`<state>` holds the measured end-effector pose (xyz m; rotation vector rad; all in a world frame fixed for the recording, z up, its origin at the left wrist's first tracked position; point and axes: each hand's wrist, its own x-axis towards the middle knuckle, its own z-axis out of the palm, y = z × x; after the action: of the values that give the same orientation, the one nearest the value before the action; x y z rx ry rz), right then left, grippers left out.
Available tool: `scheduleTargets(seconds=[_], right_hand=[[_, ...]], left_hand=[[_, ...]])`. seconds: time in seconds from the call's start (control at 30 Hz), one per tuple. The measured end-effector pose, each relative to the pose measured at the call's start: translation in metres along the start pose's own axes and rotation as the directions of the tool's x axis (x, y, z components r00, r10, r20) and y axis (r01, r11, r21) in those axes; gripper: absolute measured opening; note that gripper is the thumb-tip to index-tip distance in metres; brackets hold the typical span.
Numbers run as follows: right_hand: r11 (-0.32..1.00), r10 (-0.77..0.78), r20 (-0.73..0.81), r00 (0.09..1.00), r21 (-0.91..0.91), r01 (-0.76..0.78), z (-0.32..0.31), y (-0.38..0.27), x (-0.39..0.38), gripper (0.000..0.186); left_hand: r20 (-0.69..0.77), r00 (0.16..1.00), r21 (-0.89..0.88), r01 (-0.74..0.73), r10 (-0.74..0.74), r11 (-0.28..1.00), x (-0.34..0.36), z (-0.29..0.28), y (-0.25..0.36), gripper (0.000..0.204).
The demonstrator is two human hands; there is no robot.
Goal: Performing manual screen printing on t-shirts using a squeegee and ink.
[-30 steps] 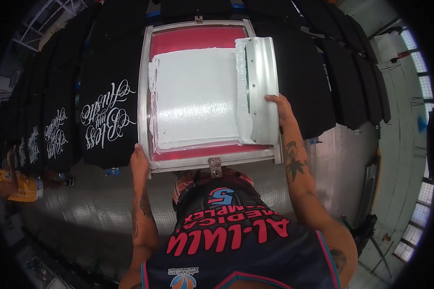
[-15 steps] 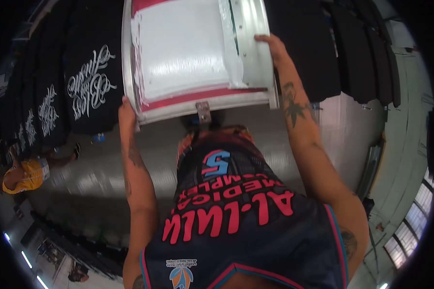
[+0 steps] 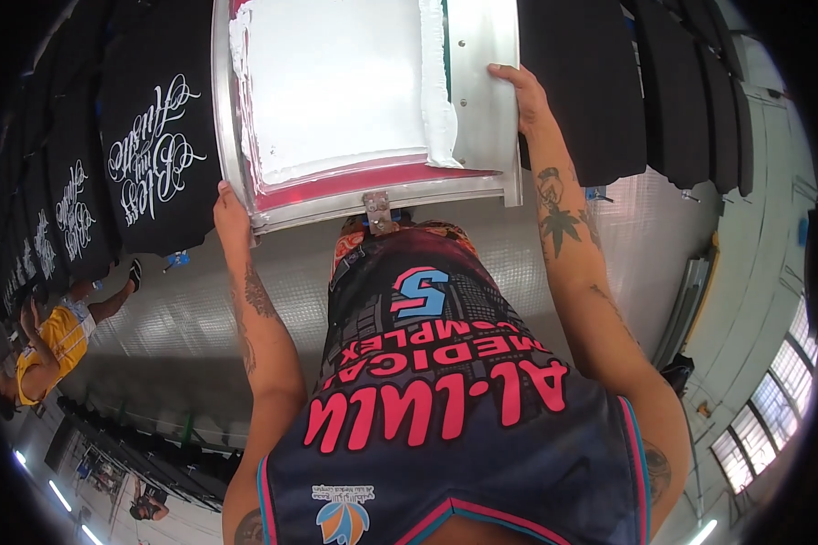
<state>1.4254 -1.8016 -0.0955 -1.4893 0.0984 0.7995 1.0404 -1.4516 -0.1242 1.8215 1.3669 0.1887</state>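
A metal-rimmed printing screen [image 3: 300,213] lies in front of me at the top of the view, its far end cut off. Thick white ink [image 3: 336,91] covers most of its mesh, and red mesh [image 3: 327,182] shows along the near edge. Inside the right side lies a wide silvery strip [image 3: 477,127] with small screws, with white ink heaped along it. My left hand [image 3: 232,213] grips the near left corner of the screen's rim. Farther up, my right hand [image 3: 525,89] is closed on the right rim, thumb over the top; its other fingers are hidden underneath.
Black shirts with white lettering [image 3: 154,154] lie in a row on the left. More black shirts [image 3: 577,100], no print showing, lie on the right. A person in yellow [image 3: 54,350] is at the far left. A metal clamp [image 3: 377,209] sits at the screen's near edge.
The screen and the shirts on the left sit slightly farther left in the view. Both hands keep their hold on the rim. The picture is sharper now.
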Motion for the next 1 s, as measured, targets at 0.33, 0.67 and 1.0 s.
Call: scheduleTargets(seconds=[0.33, 0.67, 1.0], right_hand=[[0.803, -0.125, 0.073, 0.99, -0.579, 0.144, 0.078, -0.086, 0.011, 0.059], [-0.361, -0.402, 0.647, 0.648, -0.762, 0.537, 0.172, -0.1, 0.152, 0.04], [-0.241, -0.606, 0.498, 0.62, -0.858, 0.453, 0.105, -0.028, -0.065, 0.029]], left_hand=[[0.272, 0.923, -0.346, 0.358, -0.272, 0.867, 0.032, -0.002, -0.023, 0.079], [0.006, 0.89, 0.026, -0.456, 0.456, 0.89, 0.091, 0.003, 0.076, 0.063], [0.277, 0.432, 0.382, -0.869, 0.858, 0.314, 0.063, -0.011, 0.125, 0.039]])
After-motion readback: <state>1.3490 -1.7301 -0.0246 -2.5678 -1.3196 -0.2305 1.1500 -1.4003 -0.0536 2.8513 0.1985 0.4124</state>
